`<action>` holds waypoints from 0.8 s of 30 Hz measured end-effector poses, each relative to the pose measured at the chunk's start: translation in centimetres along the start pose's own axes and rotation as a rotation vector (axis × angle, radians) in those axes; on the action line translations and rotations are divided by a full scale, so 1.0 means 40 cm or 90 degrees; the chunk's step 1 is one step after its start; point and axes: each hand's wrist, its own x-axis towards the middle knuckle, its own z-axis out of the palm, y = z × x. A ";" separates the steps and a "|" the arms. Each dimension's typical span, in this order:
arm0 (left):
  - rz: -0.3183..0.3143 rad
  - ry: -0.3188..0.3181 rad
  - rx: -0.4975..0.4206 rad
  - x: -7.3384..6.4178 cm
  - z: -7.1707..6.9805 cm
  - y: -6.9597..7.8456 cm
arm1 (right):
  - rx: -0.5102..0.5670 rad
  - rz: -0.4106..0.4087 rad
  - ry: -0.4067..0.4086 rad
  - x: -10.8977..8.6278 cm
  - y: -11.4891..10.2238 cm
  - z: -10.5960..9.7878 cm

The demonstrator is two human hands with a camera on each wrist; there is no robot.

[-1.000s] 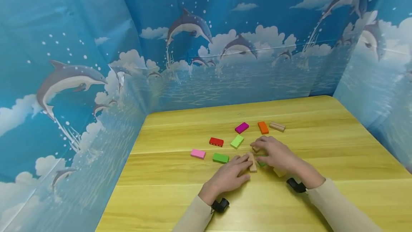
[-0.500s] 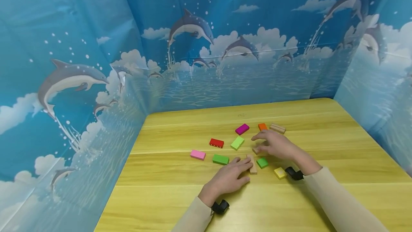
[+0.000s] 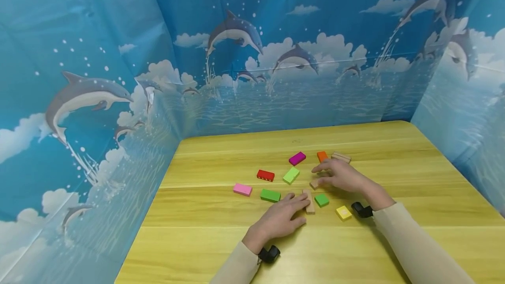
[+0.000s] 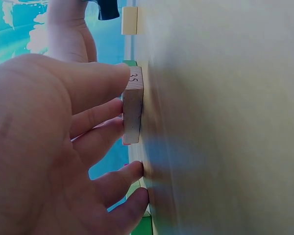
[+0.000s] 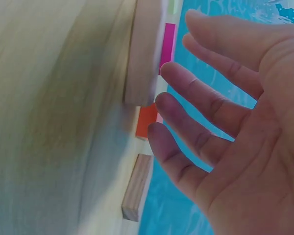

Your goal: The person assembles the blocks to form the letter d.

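My left hand lies low over the table, its fingertips on a plain wooden block. In the left wrist view this wooden block shows digits on its end, with thumb and fingers extended along its top side. My right hand hovers with loosely bent, spread fingers above a second wooden block, partly hidden by the hand in the head view. The right wrist view shows that wooden block beside the fingertips, not gripped. A small green block lies between the hands.
Around the hands lie blocks: yellow, longer green, pink, red, lime, purple, orange and a grooved wooden one. A dolphin-print curtain surrounds the table.
My right hand has lifted and drawn slightly back to the right, uncovering the small green and yellow blocks. The left hand has stayed on its wooden block.
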 end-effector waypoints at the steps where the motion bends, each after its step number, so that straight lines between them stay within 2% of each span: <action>1: 0.000 -0.001 -0.001 -0.001 0.000 0.000 | -0.002 -0.001 0.001 0.000 0.004 0.002; 9: 0.021 -0.004 0.001 -0.008 0.000 -0.005 | -0.005 -0.025 -0.006 0.005 0.017 0.012; 15: 0.046 0.001 0.003 -0.001 -0.003 -0.008 | -0.002 -0.021 -0.010 0.005 0.015 0.014; 24: 0.052 0.000 0.018 0.000 0.004 -0.007 | -0.016 -0.028 -0.020 0.004 0.021 0.022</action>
